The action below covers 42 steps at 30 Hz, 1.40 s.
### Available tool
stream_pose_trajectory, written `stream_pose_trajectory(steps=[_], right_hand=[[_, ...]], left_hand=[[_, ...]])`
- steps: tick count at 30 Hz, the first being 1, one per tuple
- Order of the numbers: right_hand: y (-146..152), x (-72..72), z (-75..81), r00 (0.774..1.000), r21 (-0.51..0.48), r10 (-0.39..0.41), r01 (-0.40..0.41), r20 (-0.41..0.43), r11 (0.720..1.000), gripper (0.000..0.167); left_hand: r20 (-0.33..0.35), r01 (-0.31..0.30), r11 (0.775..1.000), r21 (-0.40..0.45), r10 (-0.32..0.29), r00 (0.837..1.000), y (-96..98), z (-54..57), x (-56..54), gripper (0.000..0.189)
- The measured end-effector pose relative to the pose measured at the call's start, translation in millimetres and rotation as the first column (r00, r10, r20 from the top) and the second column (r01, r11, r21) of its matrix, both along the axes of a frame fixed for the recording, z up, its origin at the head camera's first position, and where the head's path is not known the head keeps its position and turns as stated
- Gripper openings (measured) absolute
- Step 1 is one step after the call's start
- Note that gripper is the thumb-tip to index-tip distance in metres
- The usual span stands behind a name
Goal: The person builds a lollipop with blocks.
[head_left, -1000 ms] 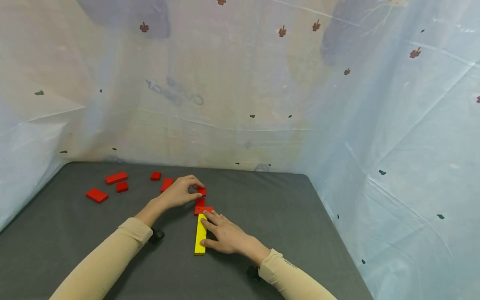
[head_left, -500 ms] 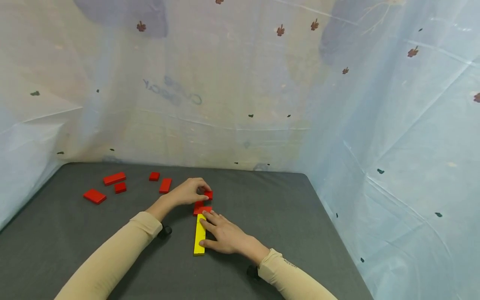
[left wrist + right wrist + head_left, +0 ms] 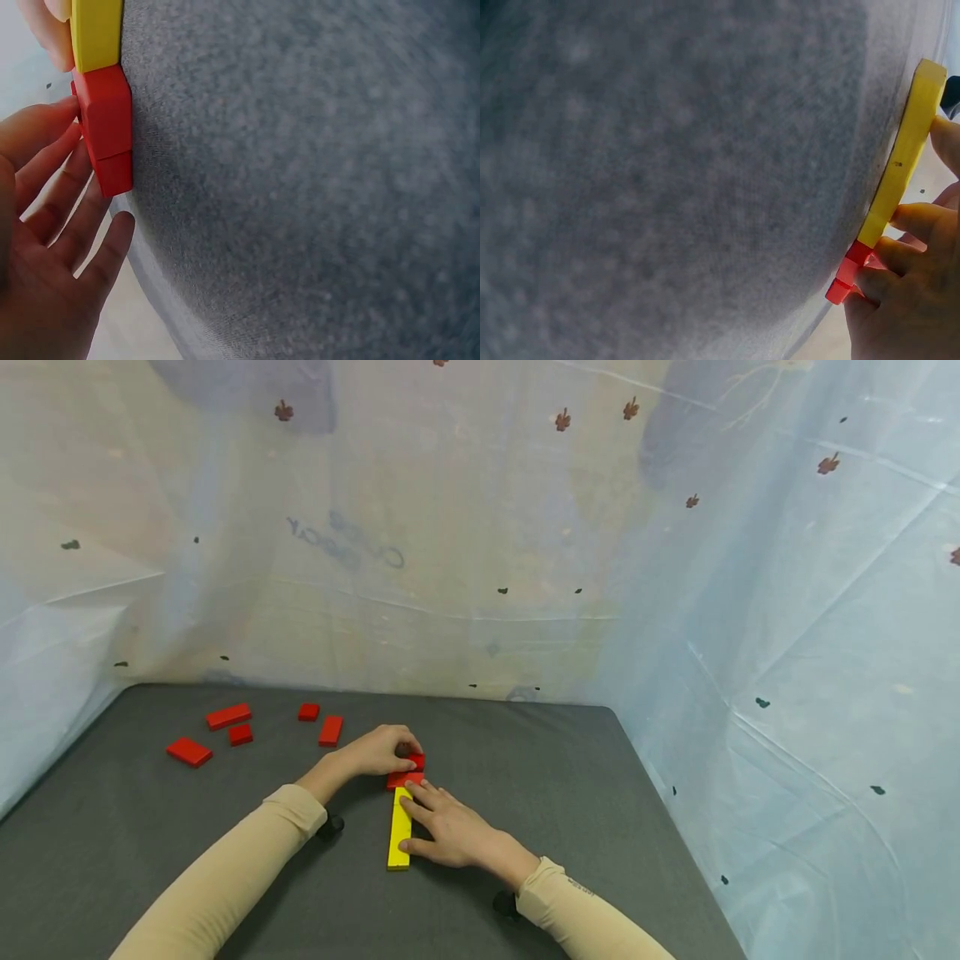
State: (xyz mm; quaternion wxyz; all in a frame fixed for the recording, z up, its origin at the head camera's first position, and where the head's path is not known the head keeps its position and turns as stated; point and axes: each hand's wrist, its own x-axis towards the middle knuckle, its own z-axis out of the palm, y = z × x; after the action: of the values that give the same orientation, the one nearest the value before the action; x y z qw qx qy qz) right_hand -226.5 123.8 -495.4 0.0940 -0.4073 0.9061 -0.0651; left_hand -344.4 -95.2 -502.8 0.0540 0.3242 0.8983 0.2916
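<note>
In the head view my left hand (image 3: 375,752) pinches a small red block (image 3: 418,762) between thumb and fingers. It sits at the far side of a red block (image 3: 400,781) lying crosswise. Against that one's near side runs a long yellow block (image 3: 399,843). My right hand (image 3: 453,837) rests with spread fingers on the yellow block's right side, fingertips reaching the crosswise red block. The left wrist view shows my left thumb and fingers around the red blocks (image 3: 109,112), end to end with the yellow block (image 3: 97,37). My left fingers partly hide another red block.
Several loose red blocks lie at the table's back left, including a flat one (image 3: 189,752), a long one (image 3: 228,717) and a narrow one (image 3: 331,731). The dark grey table (image 3: 540,793) is bordered by hanging plastic sheeting (image 3: 450,527) behind and at the sides.
My left hand has carried the small red block to the right, then nearer, up against the crosswise red block. My right hand has stayed in place on the yellow block.
</note>
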Motion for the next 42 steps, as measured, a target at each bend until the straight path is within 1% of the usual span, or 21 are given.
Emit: stream_pose_trajectory(steps=[6, 16, 25, 30, 35, 39, 42], right_hand=[[0, 0.7, 0.5, 1.000, -0.005, 0.010, -0.010, -0.018, 1.000, 0.070], [0, 2.0, 2.6, 1.000, -0.004, 0.007, -0.007, -0.021, 1.000, 0.070], [0, 1.7, 2.4, 1.000, -0.007, 0.010, -0.010, -0.015, 1.000, 0.071], [0, 1.6, 2.5, 1.000, -0.008, 0.012, -0.012, -0.019, 1.000, 0.070], [0, 2.6, 3.3, 1.000, -0.011, 0.003, -0.004, -0.014, 1.000, 0.070], [-1, 3.6, 4.7, 1.000, -0.004, -0.014, 0.014, 0.001, 1.000, 0.071], [-1, 3.8, 4.7, 1.000, -0.001, -0.025, 0.025, 0.008, 1.000, 0.071]], left_hand=[[0.013, 0.001, 1.000, 0.006, -0.001, 1.000, -1.0, -2.0, 1.0, 0.012], [0.017, 0.003, 1.000, -0.004, -0.003, 1.000, -0.8, -1.7, 3.4, 0.014], [0.028, -0.015, 1.000, -0.007, 0.015, 0.999, -0.9, -3.3, 5.0, 0.015], [0.005, -0.022, 0.999, 0.033, 0.022, 1.000, -3.6, -3.3, 6.5, 0.017], [-0.053, -0.064, 0.993, 0.095, 0.069, 0.996, -13.3, -1.5, 6.2, 0.020], [-0.090, -0.114, 0.982, 0.150, 0.129, 0.988, -27.5, 3.7, 6.0, 0.022], [-0.099, -0.160, 0.972, 0.172, 0.178, 0.979, -40.8, 7.5, 5.3, 0.023]])
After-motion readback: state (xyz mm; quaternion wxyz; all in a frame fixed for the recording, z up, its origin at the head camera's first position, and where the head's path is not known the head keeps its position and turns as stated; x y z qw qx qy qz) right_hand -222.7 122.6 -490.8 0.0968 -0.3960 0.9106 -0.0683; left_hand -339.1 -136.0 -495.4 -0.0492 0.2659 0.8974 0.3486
